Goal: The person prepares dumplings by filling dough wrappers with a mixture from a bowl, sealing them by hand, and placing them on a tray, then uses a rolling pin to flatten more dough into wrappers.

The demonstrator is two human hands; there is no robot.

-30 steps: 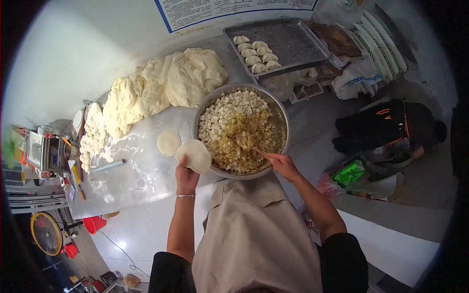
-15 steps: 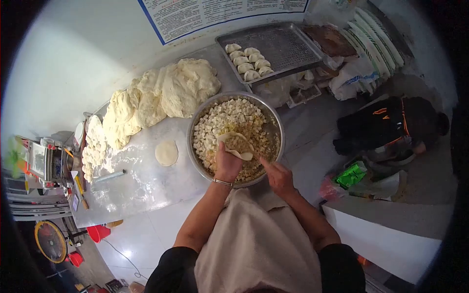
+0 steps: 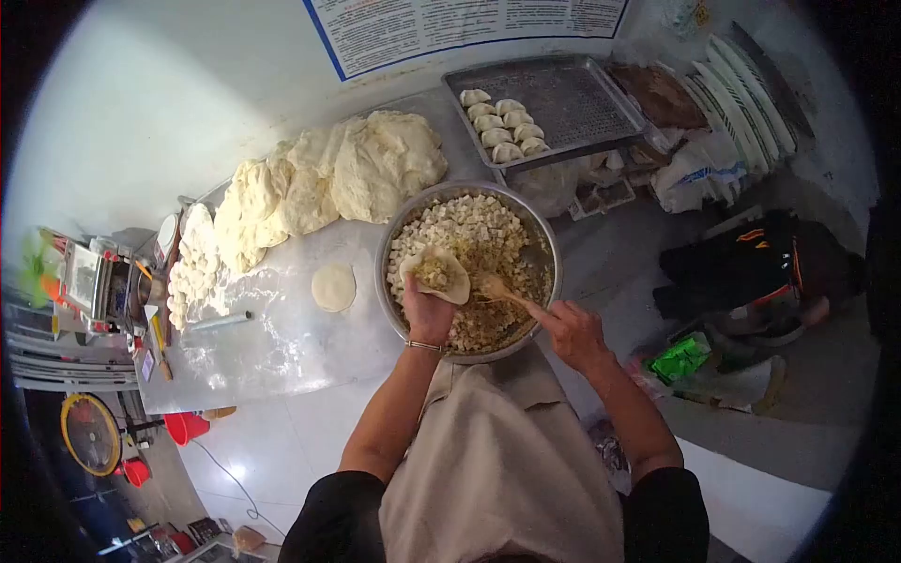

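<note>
My left hand (image 3: 429, 313) holds a round dough wrapper (image 3: 452, 280) with a heap of filling on it, above the left part of a steel bowl (image 3: 554, 246). Diced filling (image 3: 469, 220) fills much of the bowl. In my right hand (image 3: 574, 335) is the handle of a wooden spoon (image 3: 507, 292), its head at the filling beside the wrapper. Another flat dough round (image 3: 333, 286) lies on the metal table (image 3: 272, 347) left of the bowl.
A large dough mass (image 3: 380, 169) lies behind, with small dough pieces (image 3: 192, 267) and a rolling pin (image 3: 221, 321) at left. A tray (image 3: 587, 103) holds several dumplings (image 3: 507, 120). Dark clothing (image 3: 727, 263) and a green packet (image 3: 680, 358) are at right.
Filling is now heaped on the wrapper, which lies more open and tilted. My right hand has moved right, and the spoon now shows in it. The whole view has shifted slightly.
</note>
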